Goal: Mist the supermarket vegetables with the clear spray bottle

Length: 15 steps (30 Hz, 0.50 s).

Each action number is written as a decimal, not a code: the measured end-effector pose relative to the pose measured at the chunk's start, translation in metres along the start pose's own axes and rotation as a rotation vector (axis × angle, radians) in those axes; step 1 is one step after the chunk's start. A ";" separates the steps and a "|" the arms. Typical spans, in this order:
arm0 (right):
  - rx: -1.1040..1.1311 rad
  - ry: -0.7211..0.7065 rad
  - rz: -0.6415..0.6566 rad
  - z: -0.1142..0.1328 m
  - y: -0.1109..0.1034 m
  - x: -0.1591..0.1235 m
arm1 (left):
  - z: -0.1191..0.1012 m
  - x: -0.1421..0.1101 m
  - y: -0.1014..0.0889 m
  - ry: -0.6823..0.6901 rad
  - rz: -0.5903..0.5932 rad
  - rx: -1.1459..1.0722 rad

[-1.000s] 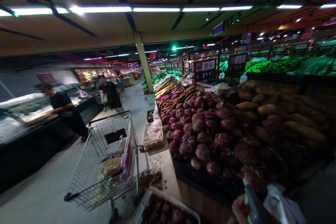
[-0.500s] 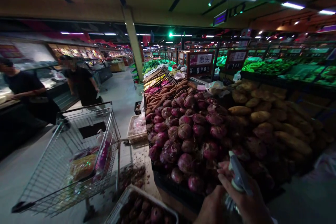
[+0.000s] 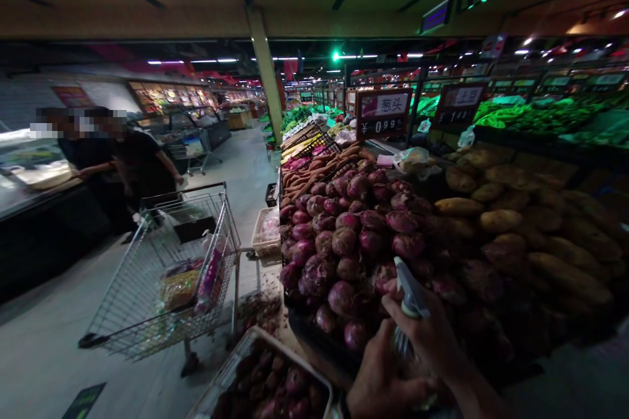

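Low in front of the onions, both my hands close around what looks like a spray bottle, with a grey-and-white head and a clear lower part. My right hand wraps the neck just under the head, fingers curled forward. Below it, my left hand grips the clear body, most of which the fingers hide. The head tilts up and left towards the heap of purple onions, which lies just beyond my hands.
Potatoes lie right of the onions, sweet potatoes behind. Price signs stand above. A shopping cart with packaged goods stands left. A crate of onions sits low in front. Two people stand by the left counter.
My view has turned slightly left, so the display sits further right. My hands, still around the bottle, appear further left over the onions. The two people at left now overlap in view.
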State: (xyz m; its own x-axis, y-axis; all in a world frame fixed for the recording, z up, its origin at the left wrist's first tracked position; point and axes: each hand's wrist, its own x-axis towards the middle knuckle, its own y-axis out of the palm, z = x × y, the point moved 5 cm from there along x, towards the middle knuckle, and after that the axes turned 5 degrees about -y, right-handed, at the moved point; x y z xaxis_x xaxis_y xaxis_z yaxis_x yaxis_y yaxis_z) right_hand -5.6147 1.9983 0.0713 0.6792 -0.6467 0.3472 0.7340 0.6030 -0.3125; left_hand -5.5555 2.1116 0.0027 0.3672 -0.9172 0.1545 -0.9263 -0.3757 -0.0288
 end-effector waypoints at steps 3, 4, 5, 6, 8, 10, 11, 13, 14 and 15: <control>-0.003 -0.022 0.030 0.005 -0.001 0.003 | -0.004 -0.002 0.003 0.003 -0.038 0.004; 0.006 -0.023 0.034 0.006 -0.002 0.004 | -0.007 -0.002 0.004 0.002 -0.048 0.012; 0.024 -0.019 0.038 0.007 -0.002 0.005 | -0.010 -0.003 0.005 0.003 -0.057 0.004; 0.048 -0.014 0.057 0.008 0.000 0.006 | -0.012 -0.003 0.006 0.006 -0.069 -0.019; 0.098 -0.007 0.138 0.010 0.005 0.010 | -0.015 -0.006 0.009 0.016 -0.106 -0.080; 0.133 0.005 0.236 0.012 0.011 0.013 | -0.013 -0.010 0.012 0.024 -0.152 -0.108; 0.138 0.005 0.270 0.013 0.014 0.015 | -0.010 -0.012 0.014 0.016 -0.173 -0.116; 0.123 -0.003 0.304 0.015 0.019 0.017 | -0.001 -0.016 0.016 -0.027 -0.208 -0.132; 0.107 -0.015 0.310 0.016 0.020 0.017 | 0.002 -0.018 0.017 -0.057 -0.227 -0.126; 0.094 -0.026 0.310 0.017 0.022 0.016 | 0.005 -0.020 0.016 -0.089 -0.246 -0.106</control>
State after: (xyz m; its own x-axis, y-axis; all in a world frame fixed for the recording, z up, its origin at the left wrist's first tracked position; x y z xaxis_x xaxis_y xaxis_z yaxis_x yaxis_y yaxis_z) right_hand -5.5879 2.0090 0.0847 0.8690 -0.4139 0.2711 0.4873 0.8108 -0.3243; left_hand -5.5775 2.1229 -0.0059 0.5840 -0.8098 0.0566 -0.8102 -0.5770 0.1031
